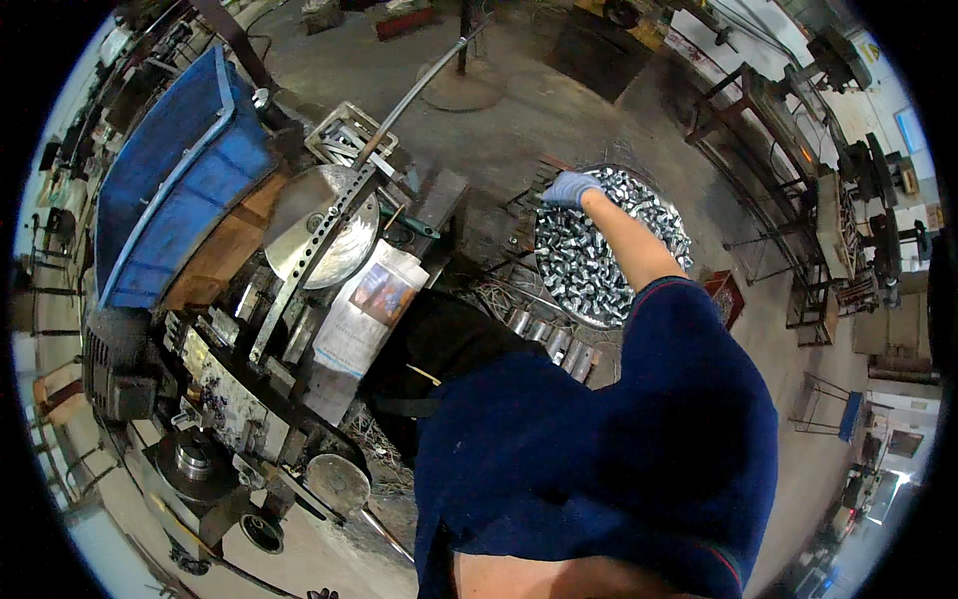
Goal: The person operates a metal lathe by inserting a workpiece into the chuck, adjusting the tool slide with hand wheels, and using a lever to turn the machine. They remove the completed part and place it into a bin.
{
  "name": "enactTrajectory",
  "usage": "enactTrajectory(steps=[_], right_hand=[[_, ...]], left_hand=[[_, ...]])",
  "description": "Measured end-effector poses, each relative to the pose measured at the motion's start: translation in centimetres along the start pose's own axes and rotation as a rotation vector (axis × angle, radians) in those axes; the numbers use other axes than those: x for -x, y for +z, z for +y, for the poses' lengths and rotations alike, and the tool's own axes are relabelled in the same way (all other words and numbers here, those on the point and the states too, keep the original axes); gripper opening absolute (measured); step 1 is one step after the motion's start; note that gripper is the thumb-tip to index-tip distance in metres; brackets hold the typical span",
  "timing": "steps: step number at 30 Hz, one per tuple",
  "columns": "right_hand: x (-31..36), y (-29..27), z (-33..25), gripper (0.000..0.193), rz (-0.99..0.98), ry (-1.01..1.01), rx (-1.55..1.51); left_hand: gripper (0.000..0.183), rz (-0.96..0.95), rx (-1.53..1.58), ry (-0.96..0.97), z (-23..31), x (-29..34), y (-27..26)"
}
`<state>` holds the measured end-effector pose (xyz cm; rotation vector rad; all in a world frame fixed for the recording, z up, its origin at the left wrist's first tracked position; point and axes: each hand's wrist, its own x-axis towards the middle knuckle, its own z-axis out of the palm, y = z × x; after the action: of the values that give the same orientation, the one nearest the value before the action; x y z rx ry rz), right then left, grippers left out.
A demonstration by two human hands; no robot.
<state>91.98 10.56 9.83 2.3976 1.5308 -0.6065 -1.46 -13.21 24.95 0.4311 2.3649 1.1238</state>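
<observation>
My right hand (572, 189), in a pale blue-grey work glove, is stretched out over the far left rim of a wide round metal tub (540, 262). A heap of small shiny metal parts (599, 245) fills the tub. The gloved fingers look bunched together, pointing left toward a dark rack of short rods (529, 195). Whatever they hold, if anything, is too small to make out. My left hand is not in view. Left of my body stands a machine with a round metal disc (344, 240) and a perforated metal bar (317, 240) across it.
A newspaper sheet (371, 299) lies on the machine beside a large blue guard (165, 190). Several metal cylinders (559, 349) line up near the tub. A red box (723, 298) sits on the floor to its right. Workbenches with drill presses (883, 250) stand farther right.
</observation>
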Motion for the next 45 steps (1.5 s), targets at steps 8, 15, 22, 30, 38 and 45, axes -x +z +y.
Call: enactTrajectory(steps=[8, 15, 22, 30, 38, 45], right_hand=[[3.6, -5.6, -4.7, 0.071, -0.046, 0.319, -0.202], [-1.0, -1.6, -0.1, 0.058, 0.053, 0.156, -0.274], [2.2, -4.2, -0.7, 0.056, 0.248, 0.321, -0.412], [11.4, -12.2, -8.9, 0.040, 0.228, -0.464, -2.072], [13.3, -15.0, -37.4, 0.030, -0.244, -1.279, -1.171], [25.4, -19.3, -55.6, 0.045, 0.121, -1.917, -0.535]], left_hand=[[0.034, 0.057, 0.050, -0.044, -2.2, 1.1, -2.2], [0.035, 0.044, 0.159, 0.013, -2.4, 1.4, -2.5], [0.033, 0.045, 0.203, 0.026, -3.4, 0.1, -2.9], [0.028, -0.057, 0.197, -0.031, -3.6, -0.5, -3.1], [0.026, 0.009, 0.057, 0.228, -9.0, -4.0, -3.5], [0.035, 0.025, -0.237, 0.019, -10.3, 3.2, -6.0]])
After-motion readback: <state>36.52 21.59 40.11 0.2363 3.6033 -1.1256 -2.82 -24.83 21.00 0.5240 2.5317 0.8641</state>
